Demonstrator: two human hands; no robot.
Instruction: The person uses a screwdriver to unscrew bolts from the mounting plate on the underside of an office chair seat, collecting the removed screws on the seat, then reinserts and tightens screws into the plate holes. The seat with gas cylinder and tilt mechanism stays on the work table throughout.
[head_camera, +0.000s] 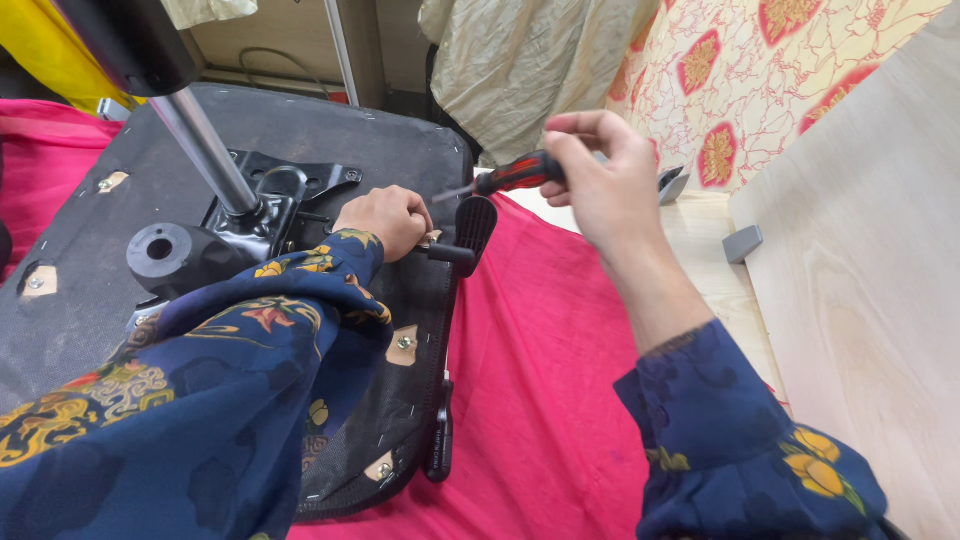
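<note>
At centre frame the right hand pinches a screwdriver by its red-and-black handle, tip aimed left. The left hand is closed on the lever at the edge of the upturned seat, which fills the left of the frame on pink cloth. The screwdriver looks light and rigid (ribbed handle, likely grippy); the seat seems heavy, best gripped by its metal plate.

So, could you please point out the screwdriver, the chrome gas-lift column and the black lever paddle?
screwdriver (515, 173), head view, red-and-black handle.
chrome column (205, 150), head view, mid-shaft.
lever paddle (477, 222), head view, flat blade.
</note>
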